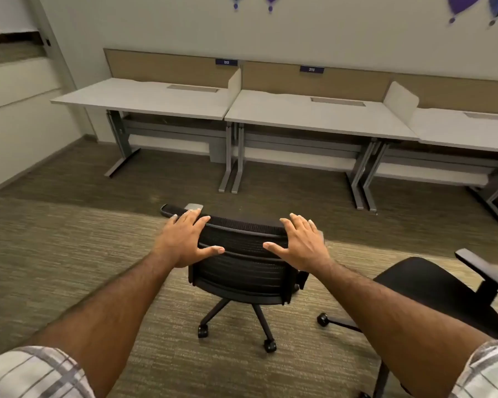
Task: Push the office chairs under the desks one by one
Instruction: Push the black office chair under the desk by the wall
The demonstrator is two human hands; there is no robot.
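Two hands are on it, the first observer remarks: the left hand (184,239) and the right hand (299,242) lie over the top edge of the mesh chair (242,265), one at each corner of its back. The fingers are nearly straight and spread, the thumbs are stretched across the rear face, and nothing is gripped. The chair stands on the carpet (69,254), well apart from the desks.

Which desk should the person aim for? asks the second.

The middle desk (314,116) lies most nearly straight ahead, the first judges, though the left desk (144,99) is also within reach. The person would do well to square the chair to the gap between the desk legs, then press evenly with both palms, so it rolls straight rather than turning.

And what could go wrong?

The casters (270,346) may swivel and veer on the carpet, the first replies, and the armrest (173,209) might catch the desktop edge. The second chair (431,285), near on the right, can wait its turn.
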